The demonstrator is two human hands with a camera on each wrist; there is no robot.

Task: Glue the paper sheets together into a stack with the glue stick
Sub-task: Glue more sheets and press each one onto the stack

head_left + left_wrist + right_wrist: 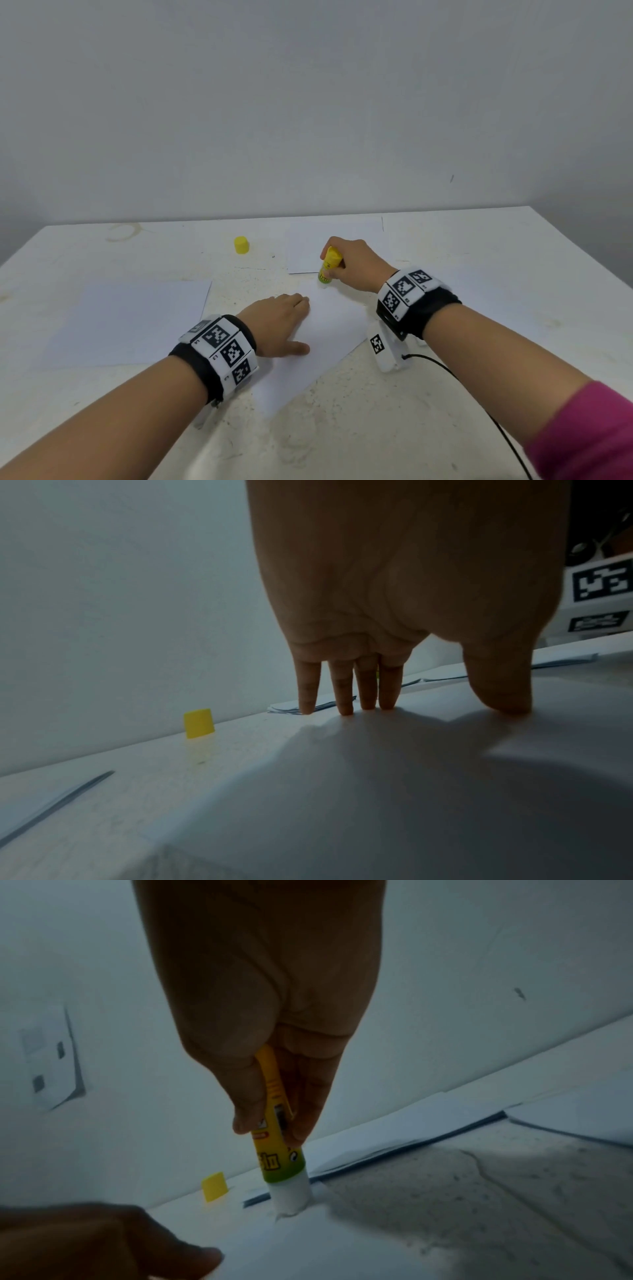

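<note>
Gluing is under way. Nearest, the left hand lies flat, fingers straight, pinning a paper sheet to the tabletop. Beyond it, the right hand's grip curls around the uncapped glue stick, tip pressed on the sheet's far corner. Next it likely needs steady strokes across the sheet. Its yellow cap stands farther off.

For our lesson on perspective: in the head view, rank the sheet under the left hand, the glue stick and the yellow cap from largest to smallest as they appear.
1. Sheet under the left hand, by far the largest.
2. Glue stick, partly hidden by the right hand.
3. Yellow cap, smallest, though it sits farther from the camera, so the gap with the stick is unsure.
</note>
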